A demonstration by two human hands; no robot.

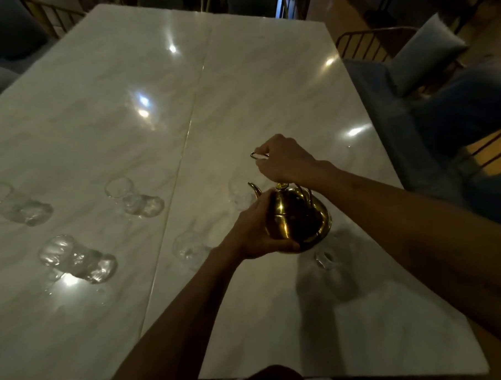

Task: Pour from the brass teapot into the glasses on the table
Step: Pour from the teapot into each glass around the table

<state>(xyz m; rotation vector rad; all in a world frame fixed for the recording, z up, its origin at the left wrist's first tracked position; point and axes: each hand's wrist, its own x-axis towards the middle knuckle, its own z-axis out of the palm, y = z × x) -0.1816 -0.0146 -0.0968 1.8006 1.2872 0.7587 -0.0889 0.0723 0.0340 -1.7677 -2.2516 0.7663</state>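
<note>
The right hand (285,159) grips the teapot (298,216) handle to lift; the left hand (257,232) cups its belly, steadying the spout toward a glass (239,194).

A pale marble table (253,83), split by 1 lengthwise seam, is seen under glare. 6 clear glasses are counted on it: 3 left of the seam (77,259), 3 right of it (190,247), some partly hidden.
</note>
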